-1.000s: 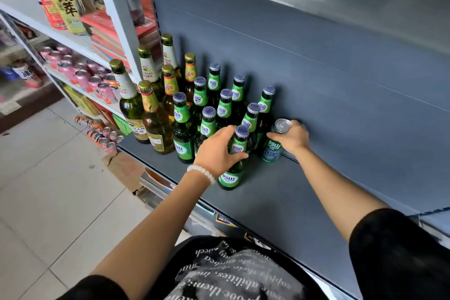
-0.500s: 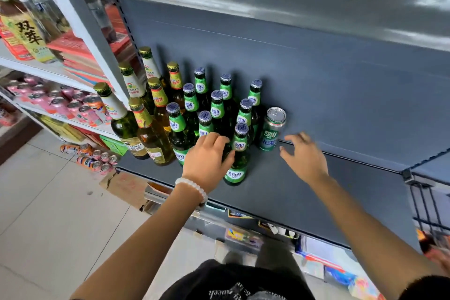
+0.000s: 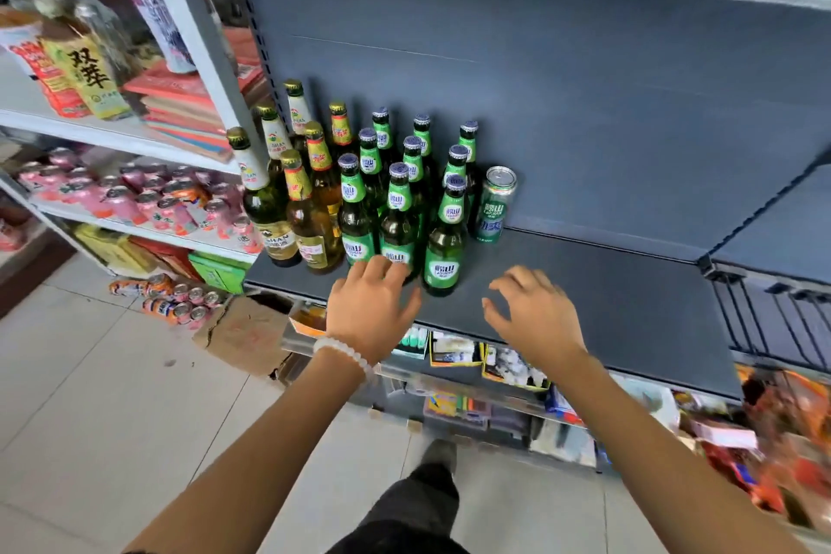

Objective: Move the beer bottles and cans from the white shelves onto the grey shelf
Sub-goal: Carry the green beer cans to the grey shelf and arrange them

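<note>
Green beer bottles (image 3: pixel 443 234) and brown beer bottles (image 3: pixel 310 211) standing upright, clustered at left end of grey shelf (image 3: pixel 607 306); one green can (image 3: pixel 494 205) upright just beside them, at the back. Left hand (image 3: pixel 371 313) and right hand (image 3: pixel 535 315) both empty over shelf front, fingers spread and relaxed, gripping nothing. Left fingertips near the front bottles; contact not determinable. Step judged: between placements. Next move likely calls for a turn to white shelves (image 3: pixel 112 130) on the left for further stock. Pink cans (image 3: pixel 135 198) there; type unclear. Pale tiled floor (image 3: pixel 90 396) below, loose cans lying on it.
</note>
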